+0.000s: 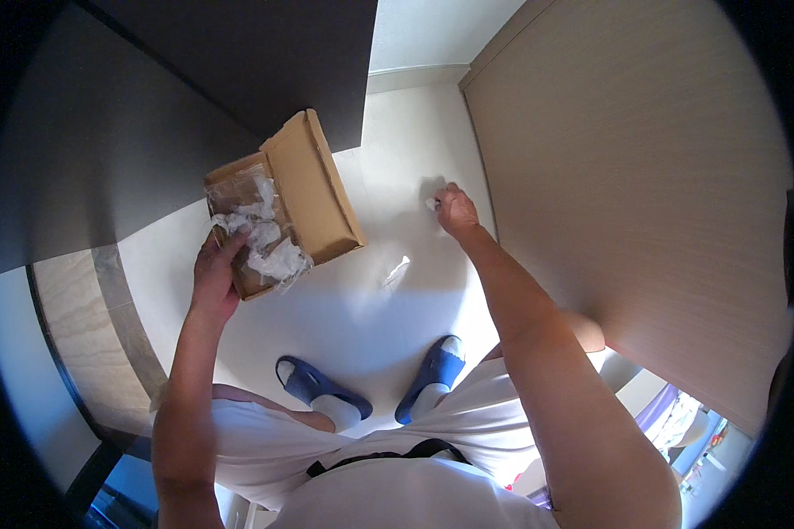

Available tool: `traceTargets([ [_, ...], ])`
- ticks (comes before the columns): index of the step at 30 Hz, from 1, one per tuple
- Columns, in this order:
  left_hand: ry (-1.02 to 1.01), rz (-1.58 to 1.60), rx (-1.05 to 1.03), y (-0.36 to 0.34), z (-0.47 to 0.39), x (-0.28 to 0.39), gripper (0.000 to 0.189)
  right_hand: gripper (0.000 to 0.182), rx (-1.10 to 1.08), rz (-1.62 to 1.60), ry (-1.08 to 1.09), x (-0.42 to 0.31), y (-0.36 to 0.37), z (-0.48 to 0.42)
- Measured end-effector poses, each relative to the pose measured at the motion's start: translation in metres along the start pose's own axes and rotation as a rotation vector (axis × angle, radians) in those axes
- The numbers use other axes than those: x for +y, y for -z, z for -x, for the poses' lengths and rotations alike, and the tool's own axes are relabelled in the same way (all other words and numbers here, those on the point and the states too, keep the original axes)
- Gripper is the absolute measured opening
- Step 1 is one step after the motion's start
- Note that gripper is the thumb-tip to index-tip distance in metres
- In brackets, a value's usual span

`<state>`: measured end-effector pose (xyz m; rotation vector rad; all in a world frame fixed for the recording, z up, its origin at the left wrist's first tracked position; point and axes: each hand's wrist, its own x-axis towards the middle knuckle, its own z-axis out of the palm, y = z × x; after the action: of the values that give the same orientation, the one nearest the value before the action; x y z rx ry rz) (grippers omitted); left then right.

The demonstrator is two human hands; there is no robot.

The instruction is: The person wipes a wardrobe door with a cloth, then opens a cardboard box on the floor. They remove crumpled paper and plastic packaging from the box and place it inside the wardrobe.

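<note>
My left hand (220,274) grips the near left edge of an open cardboard box (317,192), its thumb pressing on the contents. Crumpled white tissue or plastic (281,259) and clear plastic wrapping (233,190) lie in the box, whose lid is folded out to the right. Off to the right, low over the pale floor, my right hand (456,210) is closed around a small white crumpled scrap (431,203). A thin shiny clear piece (397,270) lies on the floor between the box and my right arm.
A dark cabinet (172,132) stands at the upper left, close to the box. A wood-grain panel (622,172) rises on the right. My feet in blue slippers (324,390) are on the glossy white floor (397,317). Beige tile (86,330) borders the floor on the left.
</note>
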<state>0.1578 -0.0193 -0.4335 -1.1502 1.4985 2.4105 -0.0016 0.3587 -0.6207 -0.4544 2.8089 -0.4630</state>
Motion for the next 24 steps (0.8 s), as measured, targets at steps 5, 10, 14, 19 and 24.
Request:
traceTargets([
  [5,0.015,0.005,-0.029,-0.003,0.001,0.003,0.046,0.017,0.115,0.122,-0.206,0.026,0.022,0.006],
  [10,0.004,-0.027,-0.068,0.0,-0.004,0.003,0.048,0.018,-0.016,0.098,-0.372,0.041,0.013,0.038],
  [14,0.015,-0.04,-0.089,-0.013,-0.003,0.008,0.047,0.021,0.016,-0.022,-0.368,0.022,-0.018,0.046],
  [19,0.02,-0.068,-0.09,-0.016,-0.006,0.013,0.046,0.031,-0.211,0.149,0.023,-0.029,-0.022,0.063],
  [24,0.01,-0.051,-0.164,-0.012,-0.015,0.011,0.048,0.073,-0.252,0.162,-0.054,-0.08,-0.012,0.101],
])
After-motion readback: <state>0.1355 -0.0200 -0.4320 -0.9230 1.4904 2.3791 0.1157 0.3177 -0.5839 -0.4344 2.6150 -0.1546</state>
